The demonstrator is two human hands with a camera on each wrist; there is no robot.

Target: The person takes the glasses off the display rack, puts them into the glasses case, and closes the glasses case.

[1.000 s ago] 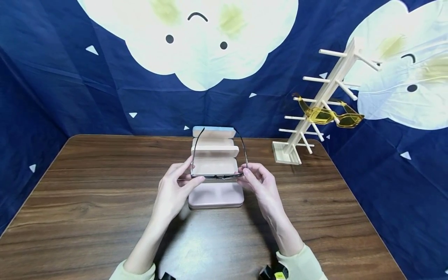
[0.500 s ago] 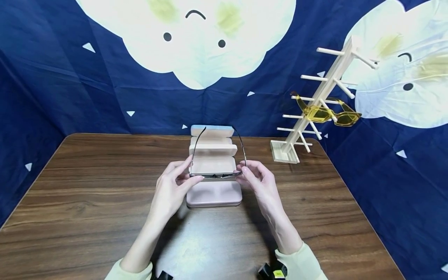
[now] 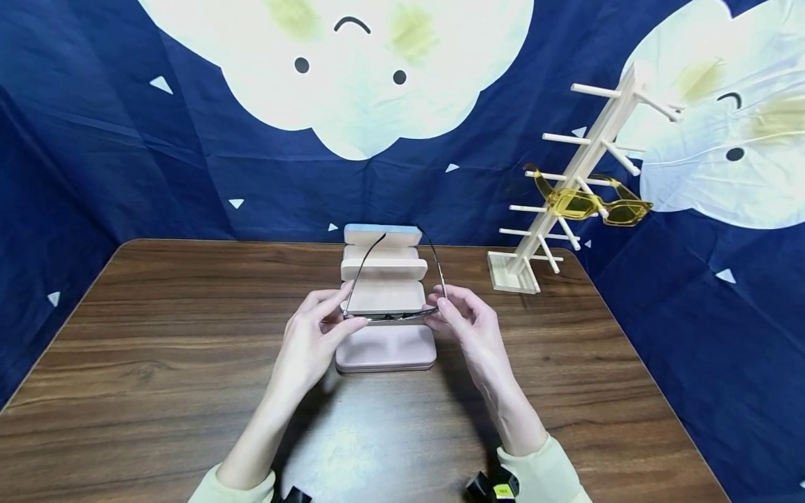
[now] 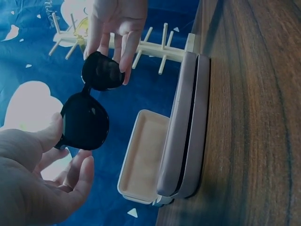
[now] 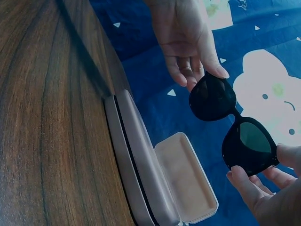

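Both hands hold up a pair of dark sunglasses [image 3: 390,316] by the ends of its front. My left hand [image 3: 332,319] pinches the left corner, thumb under it, and my right hand [image 3: 448,311] pinches the right corner. The temples point away from me, and the left one leans inward. Directly below lies a closed pink case [image 3: 385,351]. Behind it stands an open case [image 3: 383,297] with beige lining. The left wrist view shows the dark lenses [image 4: 91,103] between my left hand [image 4: 37,183] and right fingers [image 4: 117,28]. The right wrist view shows the sunglasses [image 5: 233,122] from the other side.
A wooden peg rack [image 3: 553,230] stands at the table's back right with yellow sunglasses [image 3: 591,206] hung on it. The brown wooden table [image 3: 157,363] spreads left and right of the cases. Blue cloth with cloud prints [image 3: 189,140] closes in the back and sides.
The left temple of the sunglasses has swung a little inward. Both hands stay almost where they were above the cases.
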